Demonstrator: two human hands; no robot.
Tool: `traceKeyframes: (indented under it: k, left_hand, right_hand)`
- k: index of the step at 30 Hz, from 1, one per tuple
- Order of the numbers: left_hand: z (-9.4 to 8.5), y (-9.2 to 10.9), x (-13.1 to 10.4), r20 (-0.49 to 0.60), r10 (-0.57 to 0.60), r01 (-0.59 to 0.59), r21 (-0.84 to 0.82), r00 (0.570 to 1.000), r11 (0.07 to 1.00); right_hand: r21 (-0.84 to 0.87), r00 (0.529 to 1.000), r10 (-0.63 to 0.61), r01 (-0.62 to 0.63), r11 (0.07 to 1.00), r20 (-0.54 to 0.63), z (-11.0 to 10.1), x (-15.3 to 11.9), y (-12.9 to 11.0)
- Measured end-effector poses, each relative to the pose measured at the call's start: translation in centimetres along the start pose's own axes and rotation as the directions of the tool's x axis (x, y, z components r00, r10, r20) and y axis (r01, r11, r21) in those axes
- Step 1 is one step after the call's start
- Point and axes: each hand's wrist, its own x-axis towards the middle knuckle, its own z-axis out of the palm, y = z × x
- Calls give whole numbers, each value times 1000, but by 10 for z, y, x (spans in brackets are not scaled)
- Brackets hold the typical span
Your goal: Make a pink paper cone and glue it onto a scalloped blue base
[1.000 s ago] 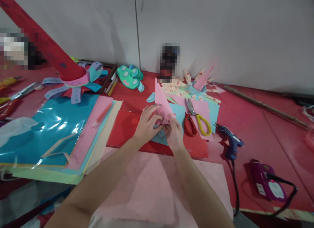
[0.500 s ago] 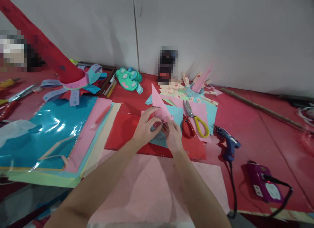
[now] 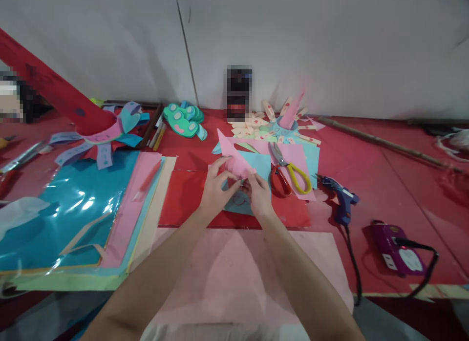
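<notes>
Both my hands hold a pink paper cone (image 3: 234, 158) whose tip points up and to the left. My left hand (image 3: 217, 187) curls its fingers around the cone's left side. At its lower right edge my right hand (image 3: 259, 192) pinches the paper; the fingertips are partly hidden. Below the hands lies a light blue paper (image 3: 244, 202) with a drawn outline, on a red board (image 3: 185, 204). Scissors (image 3: 287, 170) with one red and one yellow handle rest just right of my right hand, on pink and blue sheets.
A glue gun (image 3: 339, 197) lies to the right, corded near a purple power socket box (image 3: 397, 248). Stacked coloured sheets (image 3: 150, 214) fill the left. Behind are green paper frog shapes (image 3: 185, 120), a finished pink cone piece (image 3: 291, 117) and a bamboo stick (image 3: 381, 141).
The camera view has shifted slightly. The cone leans a little lower and further left, while both hands keep nearly the same grip on it.
</notes>
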Motion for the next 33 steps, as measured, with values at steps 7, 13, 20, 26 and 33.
traceKeyframes:
  k: [7, 13, 20, 26, 33]
  left_hand:
    - [2, -3, 2, 14, -94, 95, -104, 995, 990]
    - [2, 1, 1, -5, -100, 99, -90, 995, 991]
    - [1, 1, 1, -23, -71, 69, -80, 997, 994]
    - [1, -1, 0, -7, 72, -72, -40, 997, 997]
    - [0, 0, 0, 5, 159, -159, 17, 987, 987]
  right_hand:
    - [-166, 997, -74, 70, 984, -17, -6, 2, 9]
    - [-139, 998, -56, 55, 989, 0, -5, 1, 9]
    - [-15, 999, 36, -35, 999, 15, 3, -3, 1]
    - [102, 999, 48, -49, 994, 9, 1, -2, -4]
    - [172, 997, 73, -67, 983, -25, 0, -1, -9]
